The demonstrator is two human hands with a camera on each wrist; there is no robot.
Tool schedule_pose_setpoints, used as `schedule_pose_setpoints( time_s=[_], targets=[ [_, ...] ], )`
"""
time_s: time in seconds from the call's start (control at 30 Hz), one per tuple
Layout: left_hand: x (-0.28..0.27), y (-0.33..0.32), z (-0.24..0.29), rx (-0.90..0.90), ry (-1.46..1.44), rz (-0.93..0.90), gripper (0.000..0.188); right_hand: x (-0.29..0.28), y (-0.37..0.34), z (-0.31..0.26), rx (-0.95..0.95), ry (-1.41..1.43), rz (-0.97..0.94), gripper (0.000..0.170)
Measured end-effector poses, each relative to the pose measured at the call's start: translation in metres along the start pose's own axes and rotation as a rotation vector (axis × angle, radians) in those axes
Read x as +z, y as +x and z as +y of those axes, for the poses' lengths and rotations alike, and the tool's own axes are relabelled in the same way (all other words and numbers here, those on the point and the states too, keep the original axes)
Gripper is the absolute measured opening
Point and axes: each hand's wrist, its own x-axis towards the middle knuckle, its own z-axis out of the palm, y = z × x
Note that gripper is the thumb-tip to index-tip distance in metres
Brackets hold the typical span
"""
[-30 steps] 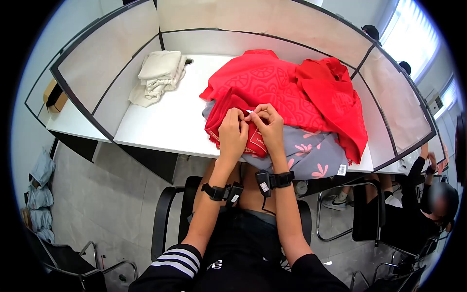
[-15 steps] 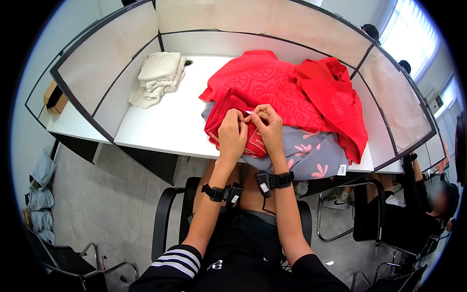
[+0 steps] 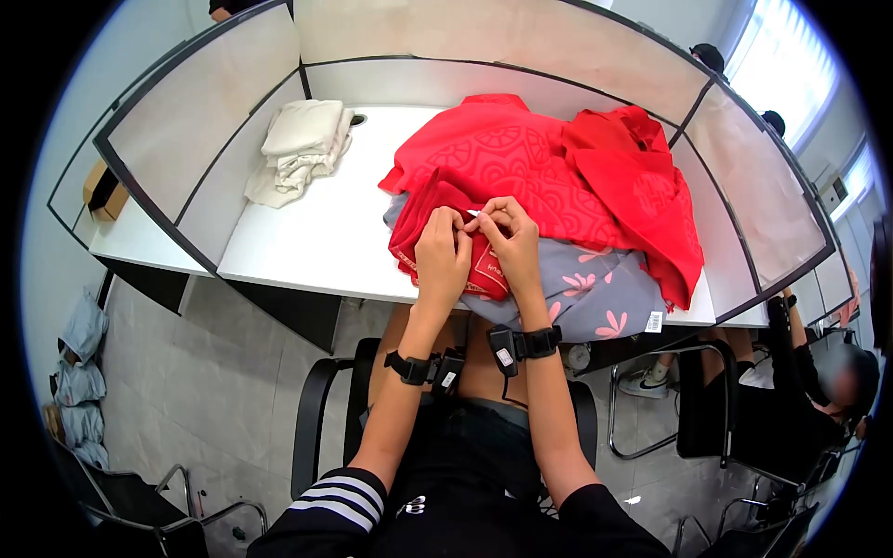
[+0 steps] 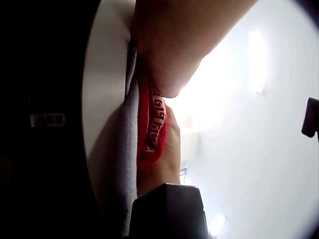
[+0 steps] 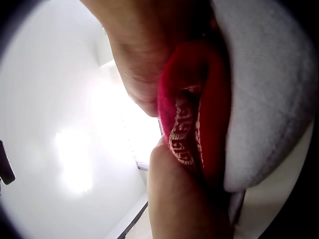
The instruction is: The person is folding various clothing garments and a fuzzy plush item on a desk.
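Observation:
Both hands meet over a bunched dark red cloth (image 3: 437, 197) with a pale patterned border, close to the table's front edge. My left hand (image 3: 442, 256) has its fingers curled at the cloth and grips it. With thumb and forefinger, my right hand (image 3: 513, 246) pinches a small white tag (image 3: 473, 214) between the two hands. The border (image 4: 156, 119) shows up close in the left wrist view. Under the red cloth lies a grey cloth (image 3: 595, 288) with pink flowers. The fingertips are hidden in both wrist views.
A large bright red cloth (image 3: 521, 158) covers the table's back right. Folded cream cloths (image 3: 302, 130) are stacked at the back left of the white table (image 3: 279, 246). Partition panels (image 3: 205, 102) enclose the table. A person (image 3: 791, 400) sits at the right.
Both hands stay at the red cloth, with only slight finger movement around the white tag. The seated person at the right has shifted their arms.

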Motion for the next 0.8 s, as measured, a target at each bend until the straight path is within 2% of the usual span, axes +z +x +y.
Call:
schedule_pose_setpoints(
  time_s=[0.8],
  targets=[
    [-0.001,-0.001,-0.001,-0.006,0.015,-0.003,0.009,0.0,0.001,0.005,-0.033,0.009,-0.009,0.006]
  ],
)
